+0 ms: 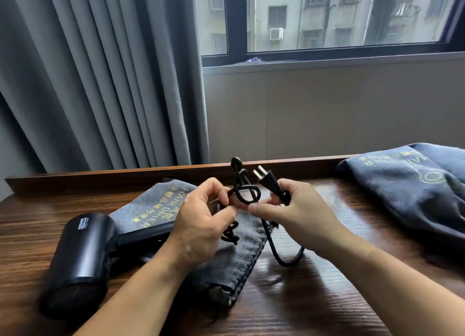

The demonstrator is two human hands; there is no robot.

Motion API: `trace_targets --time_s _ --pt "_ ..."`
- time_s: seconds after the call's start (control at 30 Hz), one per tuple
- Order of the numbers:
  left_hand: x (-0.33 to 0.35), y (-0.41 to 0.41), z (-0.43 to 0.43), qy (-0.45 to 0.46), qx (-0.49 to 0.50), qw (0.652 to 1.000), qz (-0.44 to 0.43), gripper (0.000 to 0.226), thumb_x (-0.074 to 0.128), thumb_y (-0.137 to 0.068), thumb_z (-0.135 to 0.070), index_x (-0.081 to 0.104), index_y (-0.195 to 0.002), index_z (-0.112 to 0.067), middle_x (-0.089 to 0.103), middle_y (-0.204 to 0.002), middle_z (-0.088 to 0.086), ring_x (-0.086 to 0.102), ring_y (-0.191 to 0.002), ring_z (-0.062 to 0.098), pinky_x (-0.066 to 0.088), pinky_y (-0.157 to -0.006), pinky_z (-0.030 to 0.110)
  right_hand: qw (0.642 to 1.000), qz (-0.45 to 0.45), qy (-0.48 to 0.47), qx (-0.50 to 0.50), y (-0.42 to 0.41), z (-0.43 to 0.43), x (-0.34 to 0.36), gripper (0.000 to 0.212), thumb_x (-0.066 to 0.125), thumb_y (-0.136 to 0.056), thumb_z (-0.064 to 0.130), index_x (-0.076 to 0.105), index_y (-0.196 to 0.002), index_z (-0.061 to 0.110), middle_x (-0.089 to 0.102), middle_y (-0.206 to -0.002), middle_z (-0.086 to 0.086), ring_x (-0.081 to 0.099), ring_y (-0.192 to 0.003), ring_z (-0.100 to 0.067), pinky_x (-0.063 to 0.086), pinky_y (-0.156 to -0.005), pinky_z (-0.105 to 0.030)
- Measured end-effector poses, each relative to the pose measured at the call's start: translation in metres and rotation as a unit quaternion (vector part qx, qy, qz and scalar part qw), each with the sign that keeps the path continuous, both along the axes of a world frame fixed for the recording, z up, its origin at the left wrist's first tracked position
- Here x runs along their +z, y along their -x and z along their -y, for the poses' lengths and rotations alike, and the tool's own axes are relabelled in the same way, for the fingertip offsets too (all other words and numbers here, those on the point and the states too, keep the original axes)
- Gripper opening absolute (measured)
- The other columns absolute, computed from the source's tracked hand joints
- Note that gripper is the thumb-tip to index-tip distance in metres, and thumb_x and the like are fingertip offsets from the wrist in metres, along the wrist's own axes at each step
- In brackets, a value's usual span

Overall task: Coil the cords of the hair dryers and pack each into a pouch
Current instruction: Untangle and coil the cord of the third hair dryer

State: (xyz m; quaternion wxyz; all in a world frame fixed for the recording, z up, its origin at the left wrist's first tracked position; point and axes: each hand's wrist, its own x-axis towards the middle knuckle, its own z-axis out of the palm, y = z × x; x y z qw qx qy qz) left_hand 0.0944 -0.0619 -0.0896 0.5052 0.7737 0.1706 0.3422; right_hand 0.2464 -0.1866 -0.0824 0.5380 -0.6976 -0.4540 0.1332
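A black hair dryer (pixel 83 255) lies on the wooden table (pixel 314 298) at the left, its handle over a flat grey pouch (pixel 153 204) printed with yellow letters. Its black cord (pixel 279 255) runs up between my hands above the pouch. My left hand (pixel 201 220) pinches a small loop of the cord. My right hand (pixel 294 207) grips the cord just below the plug (pixel 268 179), whose prongs point up and away. A loose bend of cord hangs down onto the table under my right wrist.
A second grey pouch (pixel 412 189), bulging and printed the same way, lies at the table's far right. A raised wooden lip (pixel 125 174) runs along the table's back edge. Grey curtains (pixel 100 71) hang behind at the left, a window (pixel 339 21) at the right.
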Motion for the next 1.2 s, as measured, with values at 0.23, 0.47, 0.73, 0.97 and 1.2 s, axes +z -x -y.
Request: trace_targets --time_s 0.23,0.47,0.73,0.97,1.2 --pt "0.006 -0.001 0.009 0.104 -0.102 0.989 -0.004 0.08 0.063 -0.078 -0.076 0.049 -0.133 -0.021 0.062 -0.068 0.009 0.054 -0.053 0.02 0.044 -0.053 0.024 0.996 -0.049 -0.056 0.053 -0.002 0.004 0.0 0.027 0.08 -0.077 0.002 0.069 -0.09 0.023 0.062 -0.07 0.003 0.054 -0.066 -0.01 0.047 -0.067 -0.034" --pt "0.012 0.002 0.008 0.131 -0.057 0.99 -0.015 0.054 0.045 -0.086 -0.063 0.067 -0.093 -0.014 0.065 -0.06 0.016 0.057 -0.047 0.033 0.051 -0.069 0.041 0.995 0.007 -0.079 0.054 -0.007 0.008 0.003 0.018 0.083 -0.081 0.017 0.067 -0.074 0.025 0.052 -0.063 0.003 0.042 -0.06 -0.012 0.033 -0.059 -0.034" --pt "0.01 -0.001 0.001 0.135 -0.112 0.985 0.01 0.05 0.045 -0.075 -0.009 0.07 -0.118 -0.012 0.072 -0.099 0.019 0.069 -0.086 0.028 0.057 -0.077 0.035 0.993 0.059 -0.042 0.093 -0.001 0.007 0.005 0.008 0.072 -0.082 0.033 0.07 -0.088 0.027 0.073 -0.076 -0.004 0.065 -0.075 -0.041 0.053 -0.075 -0.061" --pt "0.014 -0.002 0.01 0.194 -0.131 0.972 -0.017 0.01 0.061 -0.097 -0.008 0.07 -0.095 -0.005 0.065 -0.076 0.01 0.06 -0.066 0.017 0.049 -0.061 0.025 0.992 0.03 -0.063 0.103 0.002 0.006 0.005 0.016 0.079 -0.079 0.034 0.07 -0.087 0.023 0.076 -0.077 -0.006 0.07 -0.073 -0.038 0.054 -0.075 -0.063" --pt "0.019 -0.002 0.008 0.299 -0.043 0.95 0.08 0.011 0.051 -0.099 -0.002 0.061 -0.1 -0.005 0.069 -0.073 0.008 0.066 -0.068 0.012 0.049 -0.066 0.029 0.99 0.007 -0.103 0.095 -0.008 0.011 0.015 0.01 0.068 -0.086 0.036 0.072 -0.095 0.037 0.059 -0.07 0.011 0.049 -0.058 0.001 0.039 -0.059 -0.015"
